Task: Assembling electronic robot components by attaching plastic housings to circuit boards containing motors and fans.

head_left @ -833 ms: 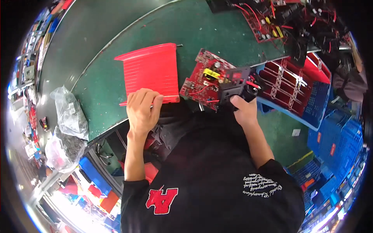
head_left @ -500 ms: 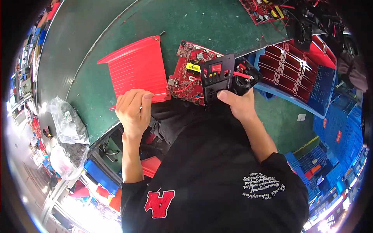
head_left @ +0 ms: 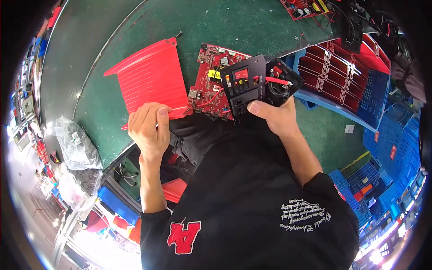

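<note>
My left hand (head_left: 149,123) is closed over the near edge of a red ribbed metal housing (head_left: 153,78), which lies on the green table. My right hand (head_left: 276,117) grips a black end panel (head_left: 245,83) with a red rocker switch, its thumb lying along the panel's lower edge. A black plastic part (head_left: 281,83) with a red wire and coiled black cable sits behind the panel, by my hidden fingers. Left of the panel, partly covered by it, is a red circuit board (head_left: 208,92) with a yellow-labelled component and red wires.
A blue crate (head_left: 333,101) at the right holds several red metal housings. Another red board (head_left: 301,8) and black wired parts (head_left: 355,27) are at the table's far right. Clear plastic bags (head_left: 76,146) hang at the left edge; blue crates (head_left: 391,139) are stacked lower right.
The panel has tipped and shifted slightly left, showing more of the black part behind it. The housing and board sit a little further left in view; both hands keep their holds.
</note>
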Motion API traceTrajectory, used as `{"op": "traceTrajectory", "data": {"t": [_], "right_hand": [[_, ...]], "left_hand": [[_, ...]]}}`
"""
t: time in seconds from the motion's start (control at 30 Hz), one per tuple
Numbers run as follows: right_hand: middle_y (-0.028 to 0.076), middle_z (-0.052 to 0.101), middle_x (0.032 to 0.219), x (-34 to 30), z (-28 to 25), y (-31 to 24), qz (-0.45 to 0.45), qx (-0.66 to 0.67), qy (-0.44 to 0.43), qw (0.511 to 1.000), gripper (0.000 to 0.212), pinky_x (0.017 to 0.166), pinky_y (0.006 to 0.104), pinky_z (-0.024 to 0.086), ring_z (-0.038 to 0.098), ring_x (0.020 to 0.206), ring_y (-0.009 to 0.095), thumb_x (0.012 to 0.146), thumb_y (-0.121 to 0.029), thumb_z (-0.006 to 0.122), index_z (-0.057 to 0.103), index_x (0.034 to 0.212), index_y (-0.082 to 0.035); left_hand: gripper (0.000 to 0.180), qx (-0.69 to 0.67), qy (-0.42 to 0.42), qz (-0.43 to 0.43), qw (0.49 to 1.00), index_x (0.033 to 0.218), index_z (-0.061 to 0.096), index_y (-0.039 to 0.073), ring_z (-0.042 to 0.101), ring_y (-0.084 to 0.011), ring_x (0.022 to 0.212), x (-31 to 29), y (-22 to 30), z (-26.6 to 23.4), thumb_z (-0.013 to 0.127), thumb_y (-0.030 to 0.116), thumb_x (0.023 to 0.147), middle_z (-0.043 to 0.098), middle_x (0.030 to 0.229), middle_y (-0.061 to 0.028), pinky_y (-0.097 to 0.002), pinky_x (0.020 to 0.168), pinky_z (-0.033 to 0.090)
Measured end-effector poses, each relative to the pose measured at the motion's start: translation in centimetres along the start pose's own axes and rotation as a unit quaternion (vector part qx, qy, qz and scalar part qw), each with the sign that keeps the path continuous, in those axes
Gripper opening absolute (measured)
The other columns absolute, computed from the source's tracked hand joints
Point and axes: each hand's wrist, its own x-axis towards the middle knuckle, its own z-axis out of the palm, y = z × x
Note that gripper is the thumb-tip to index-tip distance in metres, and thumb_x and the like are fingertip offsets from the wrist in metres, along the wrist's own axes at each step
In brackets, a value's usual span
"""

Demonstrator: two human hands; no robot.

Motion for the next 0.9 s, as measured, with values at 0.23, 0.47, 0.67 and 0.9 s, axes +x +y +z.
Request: {"op": "traceTrajectory", "data": {"t": [0.23, 0.47, 0.67, 0.9], "right_hand": [[0.001, 0.064, 0.102, 0.6, 0.7, -1.5, -0.033, -0.06, -0.02, 0.997, 0.052, 0.088, 0.0291, 0.048, 0.06, 0.095, 0.011, 0.068, -0.005, 0.085, 0.059, 0.112, -0.001], [0.003, 0.064, 0.112, 4.0, 0.8, -4.0, 0.089, -0.09, -0.123, 0.984, 0.057, 0.095, 0.0322, 0.046, 0.059, 0.104, 0.013, 0.068, -0.005, 0.082, 0.059, 0.12, -0.001], [0.002, 0.064, 0.11, 4.4, 0.9, -4.2, 0.126, -0.086, -0.136, 0.979, 0.057, 0.094, 0.0309, 0.045, 0.059, 0.102, 0.013, 0.066, -0.009, 0.084, 0.061, 0.117, -0.002], [0.003, 0.061, 0.115, 4.1, 0.8, -3.3, 0.108, -0.087, -0.123, 0.983, 0.065, 0.097, 0.0319, 0.044, 0.057, 0.107, 0.013, 0.066, -0.009, 0.085, 0.056, 0.123, -0.002]], "left_hand": [[0.015, -0.029, -0.035, -0.016, 0.999, 0.075, 0.066, 0.005, 0.06, -0.026, 0.066, 0.9, 0.5, -0.7, 0.06, 0.011, 0.087, 0.062, 0.072, -0.0069, -0.038, 0.06, 0.042], [0.016, -0.034, -0.1, 0.029, 0.994, 0.069, 0.058, 0.004, 0.054, -0.0304, 0.056, 2.4, -0.3, -0.7, 0.06, 0.008, 0.084, 0.052, 0.064, -0.0105, -0.0402, 0.052, 0.042], [0.021, -0.018, -0.138, 0.008, 0.99, 0.067, 0.06, 0.003, 0.057, -0.0297, 0.058, 2.3, 0.2, -1.1, 0.054, 0.008, 0.086, 0.055, 0.065, -0.0112, -0.0384, 0.054, 0.044], [0.011, -0.029, -0.109, 0.03, 0.993, 0.069, 0.058, 0.006, 0.053, -0.0262, 0.055, 2.2, -0.4, -0.6, 0.062, 0.007, 0.079, 0.05, 0.063, -0.0076, -0.0378, 0.049, 0.042]]}}
